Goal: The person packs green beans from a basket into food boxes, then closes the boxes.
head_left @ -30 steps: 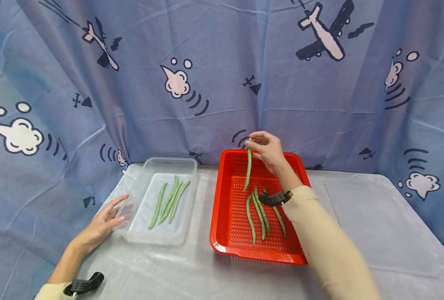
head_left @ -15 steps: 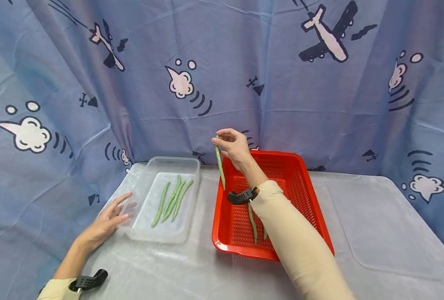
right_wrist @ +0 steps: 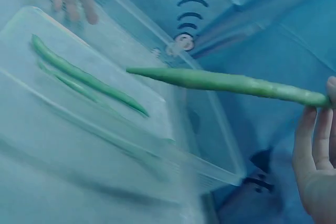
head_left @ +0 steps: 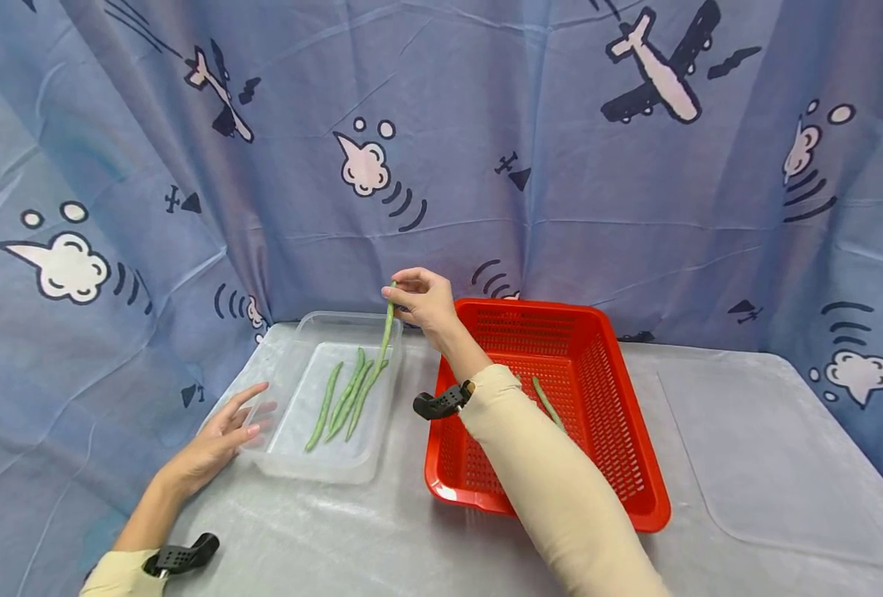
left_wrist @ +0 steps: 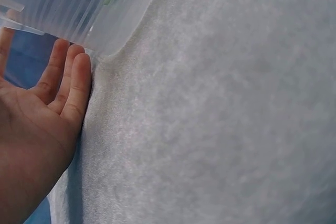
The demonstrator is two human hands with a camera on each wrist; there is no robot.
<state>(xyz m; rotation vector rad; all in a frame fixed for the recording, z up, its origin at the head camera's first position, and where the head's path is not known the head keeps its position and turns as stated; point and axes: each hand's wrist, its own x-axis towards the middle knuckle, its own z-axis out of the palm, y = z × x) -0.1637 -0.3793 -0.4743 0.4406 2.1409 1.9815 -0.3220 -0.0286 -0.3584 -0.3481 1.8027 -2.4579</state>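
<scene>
My right hand [head_left: 428, 308] pinches one end of a green bean [right_wrist: 226, 82] between thumb and fingers. The bean hangs down over the right rim of a clear plastic container [head_left: 314, 469], its lower end above the beans inside. Several green beans [head_left: 325, 406] lie lengthwise on the container's floor. At the container's left side is my left hand [head_left: 220, 439], its fingers fairly straight and spread. In the left wrist view its fingertips [left_wrist: 80, 64] are close against the container's wall; whether all of them touch cannot be told.
A red perforated basket [head_left: 631, 439] stands right of the container. Green beans [head_left: 548, 402] lie in it, partly hidden behind my right sleeve. A flat translucent sheet [head_left: 777, 456] lies on the table at the right. A blue patterned curtain [head_left: 456, 224] hangs behind the table.
My right hand has carried the bean leftward from above the red basket to above the clear container. My left hand has stayed beside the container.
</scene>
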